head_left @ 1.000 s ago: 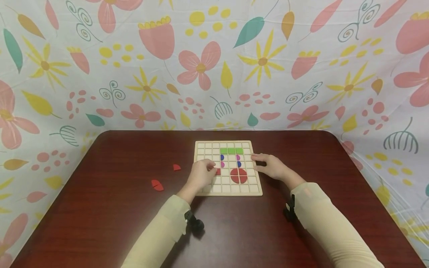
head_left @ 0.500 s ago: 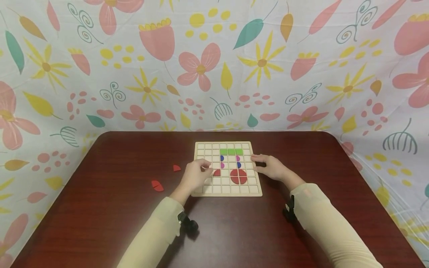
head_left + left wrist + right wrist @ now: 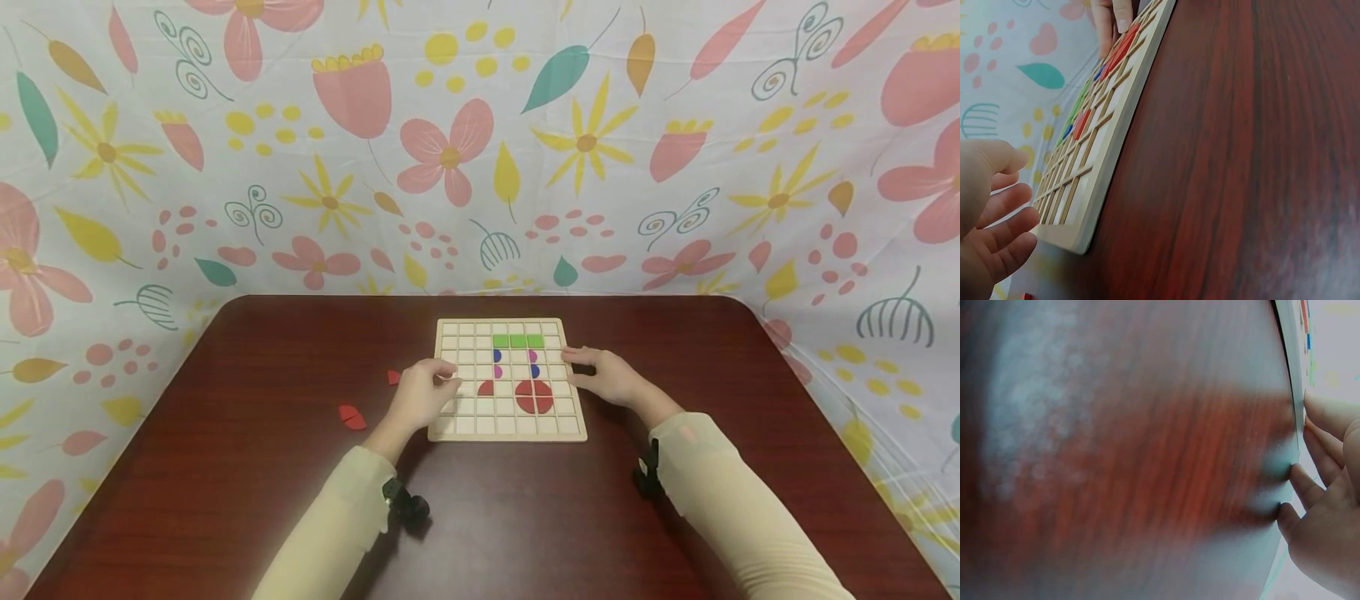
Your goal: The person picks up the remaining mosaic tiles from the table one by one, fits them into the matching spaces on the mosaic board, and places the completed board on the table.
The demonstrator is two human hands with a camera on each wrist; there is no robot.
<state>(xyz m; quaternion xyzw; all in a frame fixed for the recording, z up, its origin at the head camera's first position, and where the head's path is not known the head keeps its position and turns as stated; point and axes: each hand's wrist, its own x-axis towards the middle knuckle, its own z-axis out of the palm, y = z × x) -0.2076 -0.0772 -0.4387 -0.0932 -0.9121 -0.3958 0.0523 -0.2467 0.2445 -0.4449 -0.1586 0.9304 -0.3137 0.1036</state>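
Observation:
A wooden grid board point(image 3: 465, 429) lies on the table. My left hand point(image 3: 417, 398) hovers over its left part, fingers loosely bent; the left wrist view shows nothing between them. A red quarter-circle piece point(image 3: 487, 388) sits in a cell to the right of that hand. Farther right, red quarter pieces form a full circle point(image 3: 534, 397). With its fingertips, my right hand point(image 3: 611, 377) touches the board's right edge. Left of the board lie two red pieces point(image 3: 352, 417) side by side, and another red piece point(image 3: 393, 377) partly hidden behind my left hand.
Three green squares point(image 3: 518, 341) form a row in the board's upper part. Below them sit blue half-circles point(image 3: 535, 372) and purple half-circles point(image 3: 533, 357). The dark wooden table point(image 3: 517, 517) ends at a patterned cloth point(image 3: 450, 242).
My left hand has drawn back leftward from the red quarter piece in the grid, uncovering it and partly covering a loose red piece. The right hand stays at the board's edge.

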